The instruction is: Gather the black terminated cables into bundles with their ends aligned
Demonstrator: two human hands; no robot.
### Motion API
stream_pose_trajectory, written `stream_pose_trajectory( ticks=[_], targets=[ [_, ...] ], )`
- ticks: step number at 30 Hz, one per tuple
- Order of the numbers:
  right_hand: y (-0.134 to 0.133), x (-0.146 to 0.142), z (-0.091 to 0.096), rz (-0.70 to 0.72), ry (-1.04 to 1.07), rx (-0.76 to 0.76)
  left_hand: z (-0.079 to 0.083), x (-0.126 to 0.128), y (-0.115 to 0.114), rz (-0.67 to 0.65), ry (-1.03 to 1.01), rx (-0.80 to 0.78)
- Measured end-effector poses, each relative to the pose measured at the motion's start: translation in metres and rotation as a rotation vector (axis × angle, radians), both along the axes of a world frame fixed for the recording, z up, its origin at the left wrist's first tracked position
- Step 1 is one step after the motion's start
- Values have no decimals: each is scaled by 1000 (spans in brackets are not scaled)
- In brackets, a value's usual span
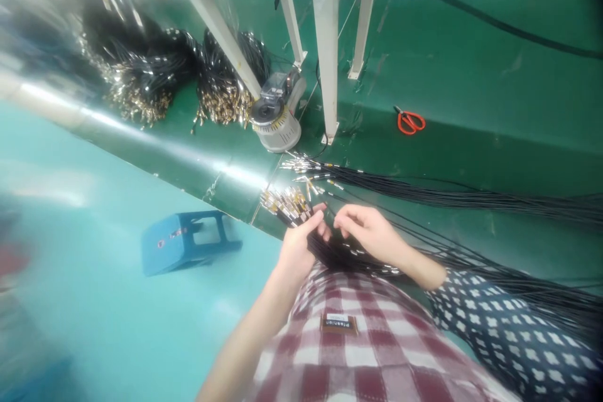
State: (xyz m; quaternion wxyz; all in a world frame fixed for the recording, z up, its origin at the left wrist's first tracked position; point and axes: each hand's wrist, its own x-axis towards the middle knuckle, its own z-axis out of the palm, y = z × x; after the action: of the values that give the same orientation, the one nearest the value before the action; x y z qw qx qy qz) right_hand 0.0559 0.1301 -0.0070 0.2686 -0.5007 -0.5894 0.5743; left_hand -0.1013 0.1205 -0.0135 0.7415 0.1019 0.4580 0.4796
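My left hand (299, 245) is wrapped round a bundle of thin black cables (339, 251), just behind their gold and silver connector ends (287, 204), at the edge of the green table (471, 113). My right hand (367, 229) sits right beside it on the same bundle, fingers curled and pinching at the cables. More black cables (447, 196) lie spread across the table to the right, their metal tips (306, 166) pointing left. A red and white checked cloth (377, 339) covers my lap below the hands.
Heaps of black cables with gold connectors (141, 81) lie at the back left. A round white device (276, 119) stands by white frame legs (330, 44). Orange-handled scissors (409, 120) lie at centre right. A blue stool (186, 242) stands on the teal floor.
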Motion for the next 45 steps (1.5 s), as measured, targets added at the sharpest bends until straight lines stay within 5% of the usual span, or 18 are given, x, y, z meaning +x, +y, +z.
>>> stream_pose_trajectory(
  ticks=[6,9,12,16,26,34,42,45],
  targets=[
    [9,-6,-12,156,94,-151,-5,-9,-3,-145,-28,-3],
    [32,6,-44,176,-269,-88,-9,-15,-4,-105,-8,-57],
    [54,17,-82,34,-622,61,-12,-19,-5,-82,-21,-65],
    [59,23,-106,-12,-667,89,-11,-15,-6,-99,-70,12],
    [26,52,-73,-174,-260,74,-8,-4,7,-24,10,-24],
    [-5,63,-28,138,-8,-142,0,4,9,-49,27,58],
    [2,17,-7,118,-295,361,0,2,5,-63,50,93],
    [-13,48,-24,211,-466,446,-3,2,2,12,44,56]
  ],
)
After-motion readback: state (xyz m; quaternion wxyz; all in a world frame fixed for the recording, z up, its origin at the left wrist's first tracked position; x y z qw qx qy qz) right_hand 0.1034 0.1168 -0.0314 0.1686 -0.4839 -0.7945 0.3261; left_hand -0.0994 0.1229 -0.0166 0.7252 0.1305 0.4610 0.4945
